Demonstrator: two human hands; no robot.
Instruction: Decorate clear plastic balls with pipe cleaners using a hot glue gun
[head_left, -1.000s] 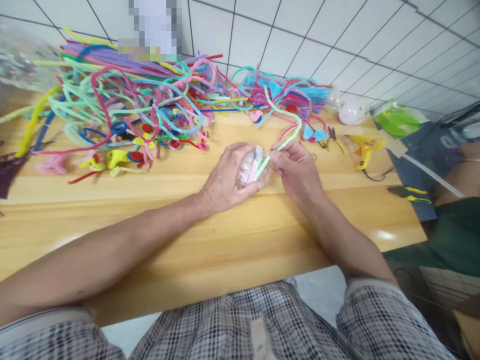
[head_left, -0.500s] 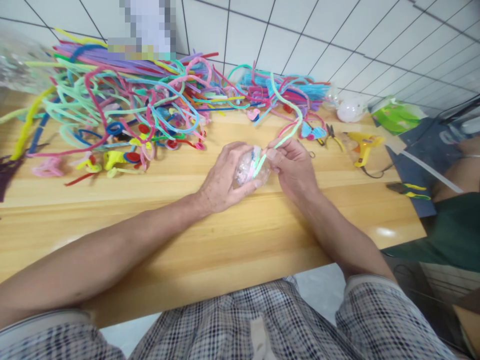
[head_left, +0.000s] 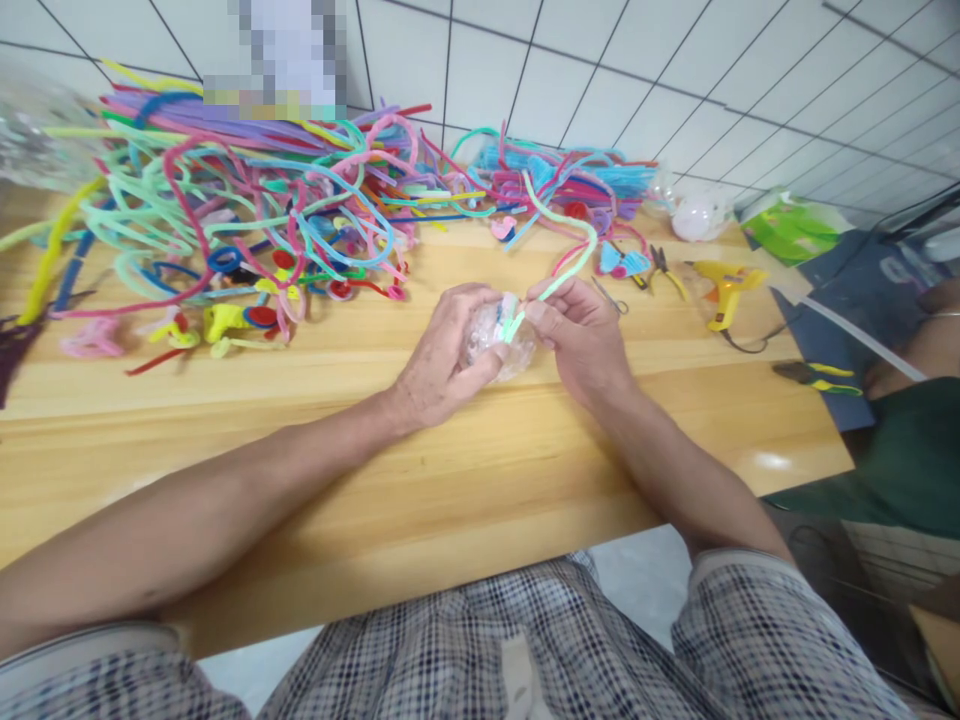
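My left hand [head_left: 454,355] is wrapped round a clear plastic ball [head_left: 517,362], its thumb lying across the front. A light green pipe cleaner [head_left: 574,262] runs from the ball's face up through my right hand [head_left: 581,330]. The thumb and fingertips of that hand pinch it close to the ball. Beyond the pinch, the free length curves up and back towards the pile. The ball's far side is hidden by my left fingers.
A tangled heap of coloured pipe cleaners [head_left: 255,190] covers the back left. To the right are pliers [head_left: 670,275], a yellow glue gun [head_left: 724,290], yellow-handled cutters [head_left: 817,378], scissors [head_left: 611,297] and a green packet [head_left: 795,228]. Another person's dark green clothing [head_left: 907,460] shows at the right edge.
My left thumb has slid up over the front of the ball, onto the green strands. The pipe cleaner's free end has dipped and swung slightly left. The right hand keeps its pinch.
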